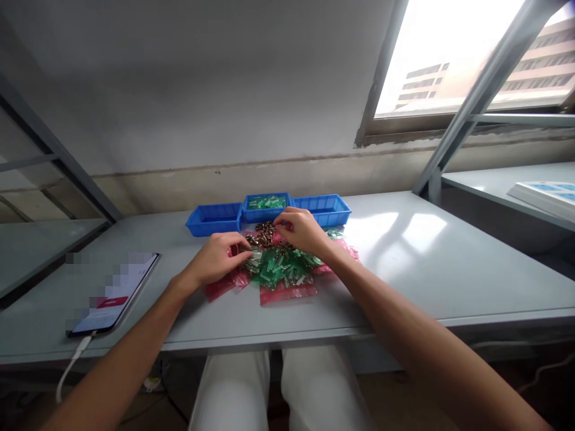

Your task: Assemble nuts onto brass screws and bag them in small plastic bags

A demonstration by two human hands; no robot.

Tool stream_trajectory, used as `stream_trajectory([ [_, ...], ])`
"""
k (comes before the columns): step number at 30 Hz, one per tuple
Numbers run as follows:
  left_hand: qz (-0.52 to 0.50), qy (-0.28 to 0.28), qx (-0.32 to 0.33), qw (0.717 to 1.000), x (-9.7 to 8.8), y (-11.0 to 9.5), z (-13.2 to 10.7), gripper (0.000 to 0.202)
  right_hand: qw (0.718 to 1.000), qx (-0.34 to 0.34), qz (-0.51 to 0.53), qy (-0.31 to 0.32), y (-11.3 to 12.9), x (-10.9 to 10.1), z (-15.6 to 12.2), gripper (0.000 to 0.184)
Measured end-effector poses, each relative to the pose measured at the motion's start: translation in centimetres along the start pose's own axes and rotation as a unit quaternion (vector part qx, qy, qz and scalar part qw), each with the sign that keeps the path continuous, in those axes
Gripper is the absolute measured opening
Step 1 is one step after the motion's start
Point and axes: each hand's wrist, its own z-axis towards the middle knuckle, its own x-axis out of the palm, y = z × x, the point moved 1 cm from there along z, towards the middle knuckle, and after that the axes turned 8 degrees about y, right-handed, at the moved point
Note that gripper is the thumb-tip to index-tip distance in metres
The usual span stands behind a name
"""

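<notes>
A heap of small brown metal pieces (266, 232) lies on the grey table between my two hands. My left hand (222, 257) is at its left edge, thumb and forefinger bent and a little apart. Nothing shows between those fingertips. Over the heap's right side, my right hand (304, 230) has its fingertips pinched together; whatever they hold is too small to make out. In front lie green clear bags (274, 269) of small parts, piled on pink plastic bags (287, 294). My left thumb is beside the green bags.
Three blue bins stand behind the heap: a left bin (214, 226), a middle bin (267, 214) with green bags inside, and a right bin (344, 211). A phone (117, 293) with a white cable (74, 362) lies at left. Metal posts (453, 131) rise at the table's ends.
</notes>
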Motion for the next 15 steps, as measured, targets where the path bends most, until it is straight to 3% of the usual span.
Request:
stream_trajectory([
  [8,0.01,-0.068,-0.013,0.998,-1.6,0.6,2.1,0.022,1.0,0.0,0.019,-0.001,0.4,-0.5,0.0,0.021],
  [12,-0.107,-0.086,-0.02,0.99,-2.0,0.8,4.7,0.028,0.997,0.02,0.066,-0.025,0.8,-0.7,0.1,0.016],
  [15,-0.235,-0.092,-0.016,0.968,-1.4,1.3,6.4,0.033,0.987,0.074,0.14,-0.019,0.9,-0.5,0.1,0.021],
])
